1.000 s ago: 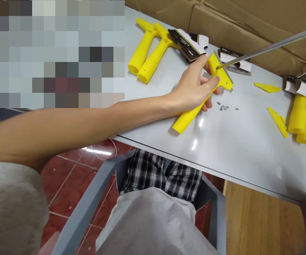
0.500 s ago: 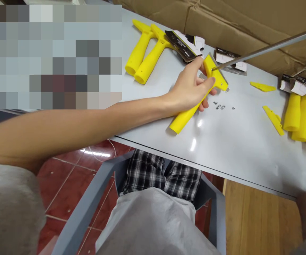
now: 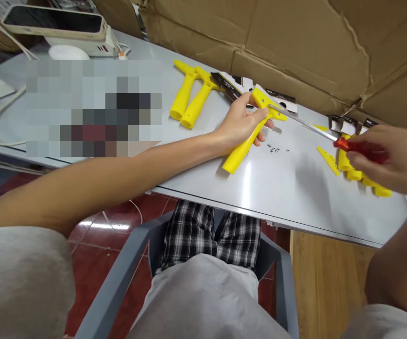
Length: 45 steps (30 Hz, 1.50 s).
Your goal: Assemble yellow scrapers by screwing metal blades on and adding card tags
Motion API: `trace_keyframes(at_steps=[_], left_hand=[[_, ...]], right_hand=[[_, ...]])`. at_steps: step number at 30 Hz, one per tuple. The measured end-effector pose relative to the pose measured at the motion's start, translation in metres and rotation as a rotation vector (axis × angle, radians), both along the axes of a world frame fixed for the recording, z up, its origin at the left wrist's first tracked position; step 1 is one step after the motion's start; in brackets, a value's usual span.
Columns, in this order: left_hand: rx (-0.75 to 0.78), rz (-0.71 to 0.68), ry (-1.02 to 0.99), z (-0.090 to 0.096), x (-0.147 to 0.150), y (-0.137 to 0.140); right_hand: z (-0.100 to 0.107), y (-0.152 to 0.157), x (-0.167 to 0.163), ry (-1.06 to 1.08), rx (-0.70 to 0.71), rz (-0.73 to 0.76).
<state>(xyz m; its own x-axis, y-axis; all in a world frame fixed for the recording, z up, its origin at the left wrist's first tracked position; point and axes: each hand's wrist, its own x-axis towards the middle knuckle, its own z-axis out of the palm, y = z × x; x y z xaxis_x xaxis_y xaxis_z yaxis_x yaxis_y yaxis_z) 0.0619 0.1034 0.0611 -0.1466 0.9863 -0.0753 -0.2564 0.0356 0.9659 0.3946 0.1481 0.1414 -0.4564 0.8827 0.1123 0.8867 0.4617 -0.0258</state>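
the left hand grips a yellow scraper just below its broad head, thumb laid on top and fingers curled round underneath, above the middle of the white counter; the scraper slants, its head away from the person and its handle end toward the near edge, and whether that end touches the counter i cannot tell. the right hand, a little blurred, is wrapped round the red handle of a screwdriver, whose metal shaft runs across to the scraper, the tip at the face of the head. a small metal plate lies just beyond the left fingertips, and some tiny screws are scattered nearer the person. to the left, two more yellow scrapers lie side by side, with black-and-white cards next to them. toward the right are a thin yellow strip and a row of yellow handles, partly hidden behind the right hand. brown cardboard stands along the far side, and a phone rests on a white box at the far left.
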Motion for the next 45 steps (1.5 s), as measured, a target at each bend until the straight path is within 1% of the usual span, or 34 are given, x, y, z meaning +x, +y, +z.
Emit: trace_keyframes(at_steps=[1,2,3,5,7,8,10,12,14,16,18,19,20,21,23,25,27,30,32,34,37,41,45], left_hand=[[-0.01,0.014,-0.028,0.001,-0.001,0.002],[-0.014,0.03,-0.056,0.001,-0.003,0.004],[-0.013,0.047,-0.08,0.002,-0.004,0.006],[0.013,0.072,-0.109,0.002,-0.008,0.011],[0.041,0.085,-0.11,0.002,-0.012,0.015],[0.049,0.09,-0.104,0.002,-0.013,0.017],[0.067,0.094,-0.085,0.002,-0.016,0.019],[0.101,0.098,-0.071,0.002,-0.017,0.021],[0.114,0.094,-0.081,0.001,-0.018,0.022],[0.101,0.069,-0.109,-0.002,-0.019,0.024],[0.095,0.055,-0.15,-0.006,-0.019,0.026],[0.09,0.053,-0.161,-0.009,-0.019,0.027],[0.089,0.054,-0.16,-0.011,-0.02,0.028],[0.091,0.062,-0.161,-0.014,-0.02,0.029],[0.098,0.041,-0.211,-0.016,-0.02,0.03],[0.109,0.016,-0.278,-0.017,-0.021,0.03],[0.116,0.014,-0.315,-0.016,-0.021,0.029],[0.111,0.01,-0.298,-0.015,-0.022,0.029],[0.091,-0.014,-0.258,-0.015,-0.024,0.03],[0.083,-0.021,-0.173,-0.013,-0.026,0.031],[0.104,0.022,0.017,-0.008,-0.032,0.032],[0.181,0.073,0.274,-0.006,-0.041,0.035],[0.174,0.066,0.552,-0.014,-0.043,0.046]], right_hand=[[-0.008,-0.005,0.001,-0.013,-0.035,0.054],[-0.018,-0.01,0.003,0.013,-0.013,0.033],[-0.031,-0.015,0.005,0.045,0.02,-0.019],[-0.06,-0.021,0.01,0.072,0.032,-0.125],[-0.084,-0.025,0.013,0.076,0.062,-0.189],[-0.092,-0.025,0.013,0.083,0.08,-0.196],[-0.102,-0.026,0.009,0.1,0.113,-0.206],[-0.103,-0.027,0.0,0.074,0.095,-0.202],[-0.099,-0.028,-0.014,0.013,0.065,-0.214],[-0.093,-0.03,-0.036,0.008,0.098,-0.208],[-0.087,-0.033,-0.064,0.103,0.175,-0.157],[-0.084,-0.034,-0.081,0.182,0.185,-0.105],[-0.082,-0.034,-0.099,0.267,0.162,-0.043],[-0.08,-0.034,-0.118,0.346,0.098,0.025],[-0.077,-0.032,-0.153,0.476,-0.133,0.122],[-0.077,-0.027,-0.181,0.593,-0.371,0.165],[-0.08,-0.022,-0.197,0.712,-0.543,0.15],[-0.085,-0.016,-0.199,0.872,-0.733,0.108],[-0.087,-0.012,-0.189,0.954,-0.774,0.105],[-0.086,-0.002,-0.173,1.007,-0.724,0.095],[-0.087,0.023,-0.151,1.051,-0.558,0.014],[-0.093,0.051,-0.137,1.094,-0.546,-0.096],[-0.094,0.059,-0.134,1.111,-0.534,-0.1]])
